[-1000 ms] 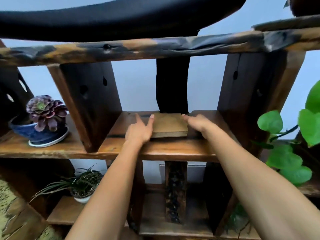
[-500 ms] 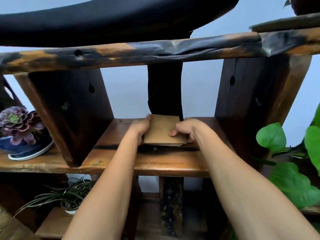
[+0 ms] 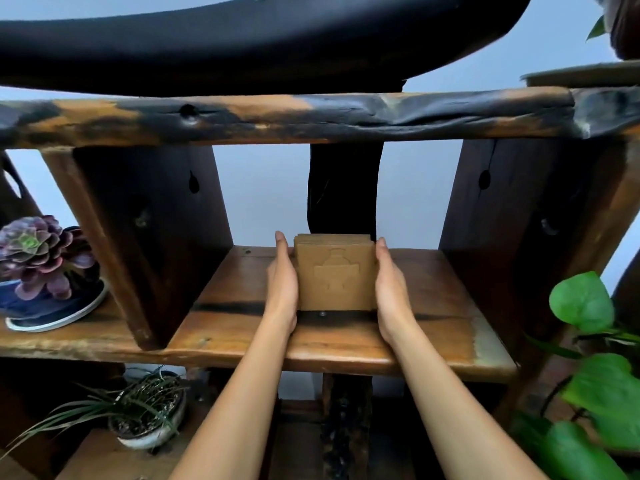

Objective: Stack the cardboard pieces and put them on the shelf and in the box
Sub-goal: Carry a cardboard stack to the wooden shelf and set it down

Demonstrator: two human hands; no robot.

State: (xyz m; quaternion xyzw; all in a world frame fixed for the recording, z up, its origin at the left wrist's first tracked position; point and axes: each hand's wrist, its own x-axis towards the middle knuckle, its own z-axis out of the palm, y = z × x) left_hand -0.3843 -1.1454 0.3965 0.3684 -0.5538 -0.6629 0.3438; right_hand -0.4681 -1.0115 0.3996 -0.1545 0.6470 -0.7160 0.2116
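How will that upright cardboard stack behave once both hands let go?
The cardboard stack stands on edge on the shelf, flanked by the left hand and right hand. It may tip or fan apart. The sheets look stiff and probably light, so a nudge could slide them.
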